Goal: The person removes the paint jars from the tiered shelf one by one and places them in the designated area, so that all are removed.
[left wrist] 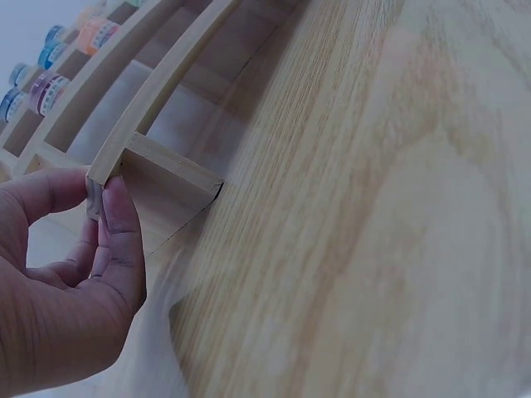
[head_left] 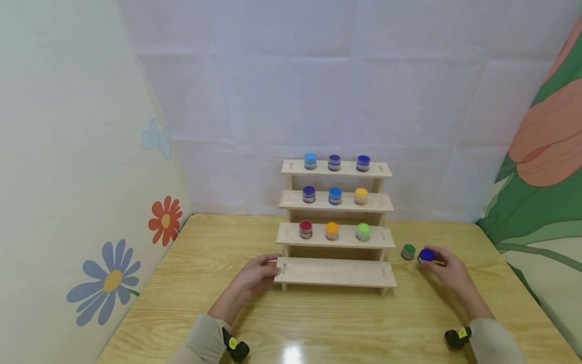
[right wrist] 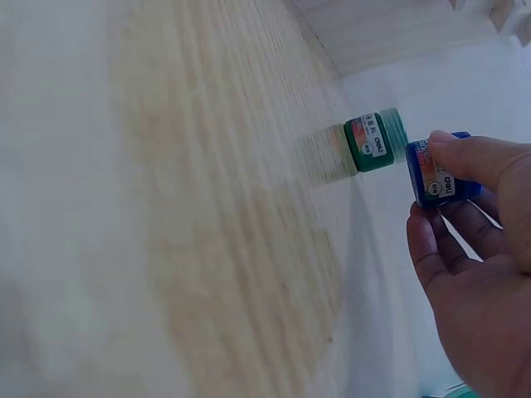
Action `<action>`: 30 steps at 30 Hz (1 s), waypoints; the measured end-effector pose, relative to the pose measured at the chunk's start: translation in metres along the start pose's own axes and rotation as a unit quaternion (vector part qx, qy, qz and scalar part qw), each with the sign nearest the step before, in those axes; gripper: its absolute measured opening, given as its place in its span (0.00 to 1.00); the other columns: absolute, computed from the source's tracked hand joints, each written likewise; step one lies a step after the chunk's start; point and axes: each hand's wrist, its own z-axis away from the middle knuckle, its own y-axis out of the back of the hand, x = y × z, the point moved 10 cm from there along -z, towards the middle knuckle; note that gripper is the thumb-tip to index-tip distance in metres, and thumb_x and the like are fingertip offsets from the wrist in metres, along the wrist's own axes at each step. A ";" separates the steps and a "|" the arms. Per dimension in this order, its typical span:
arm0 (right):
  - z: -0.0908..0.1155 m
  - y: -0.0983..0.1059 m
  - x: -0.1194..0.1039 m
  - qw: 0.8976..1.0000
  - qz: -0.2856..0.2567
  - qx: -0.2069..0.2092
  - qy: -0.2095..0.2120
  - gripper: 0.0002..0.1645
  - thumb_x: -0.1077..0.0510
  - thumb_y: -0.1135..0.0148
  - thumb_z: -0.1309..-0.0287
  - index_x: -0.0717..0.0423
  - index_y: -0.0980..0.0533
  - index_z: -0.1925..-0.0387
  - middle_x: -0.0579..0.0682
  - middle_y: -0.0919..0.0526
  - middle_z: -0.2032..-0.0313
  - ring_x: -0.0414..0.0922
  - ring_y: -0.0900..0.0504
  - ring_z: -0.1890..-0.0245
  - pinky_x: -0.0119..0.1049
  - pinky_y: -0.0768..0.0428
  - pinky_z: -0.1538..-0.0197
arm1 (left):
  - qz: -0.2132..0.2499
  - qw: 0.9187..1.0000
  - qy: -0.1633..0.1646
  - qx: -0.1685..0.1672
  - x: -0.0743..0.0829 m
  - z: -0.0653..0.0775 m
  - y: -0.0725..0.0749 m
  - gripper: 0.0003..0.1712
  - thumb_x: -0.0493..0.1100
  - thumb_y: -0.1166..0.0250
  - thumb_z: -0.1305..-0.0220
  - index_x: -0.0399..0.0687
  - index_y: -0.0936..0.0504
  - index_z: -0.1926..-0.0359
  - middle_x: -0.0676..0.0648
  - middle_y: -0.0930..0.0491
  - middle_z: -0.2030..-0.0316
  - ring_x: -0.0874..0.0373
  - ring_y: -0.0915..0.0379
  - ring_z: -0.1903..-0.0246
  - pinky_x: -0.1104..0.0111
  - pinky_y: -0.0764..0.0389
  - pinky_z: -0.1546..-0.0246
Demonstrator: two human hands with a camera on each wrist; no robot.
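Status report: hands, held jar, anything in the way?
Left hand pinches wooden tiered rack. Right hand grips blue paint jar. Green paint jar stands between it and rack.

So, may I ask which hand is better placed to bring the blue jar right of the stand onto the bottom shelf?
Probably the right hand: it pinches the blue jar, to the right of the bottom shelf. The left hand holds that shelf's left end, away from the jar.

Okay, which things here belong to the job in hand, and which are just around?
Likely part of the job:
Wooden stand, gripped by the left hand
Blue jar, held by the right hand
Green jar on the table
Nine jars on the stand

Apparently just around:
Red wall flower
Blue wall flower
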 end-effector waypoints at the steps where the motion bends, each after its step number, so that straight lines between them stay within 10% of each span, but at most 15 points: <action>1: -0.002 0.000 0.001 1.000 -0.003 -0.001 -0.002 0.36 0.49 0.39 0.29 0.67 0.35 0.30 0.74 0.29 0.37 0.70 0.27 0.40 0.60 0.23 0.42 | 0.001 1.000 0.000 0.000 0.000 0.000 0.000 0.35 0.31 0.37 0.35 0.29 0.36 0.29 0.40 0.21 0.50 0.58 0.19 0.62 0.69 0.19 0.64; 30: -0.036 -0.008 0.027 0.999 -0.002 -0.019 -0.049 0.36 0.52 0.40 0.28 0.72 0.38 0.30 0.77 0.35 0.34 0.72 0.34 0.35 0.64 0.34 0.33 | 0.008 1.000 -0.003 -0.006 -0.001 0.000 0.000 0.35 0.30 0.38 0.35 0.28 0.37 0.29 0.41 0.21 0.51 0.58 0.19 0.62 0.69 0.18 0.63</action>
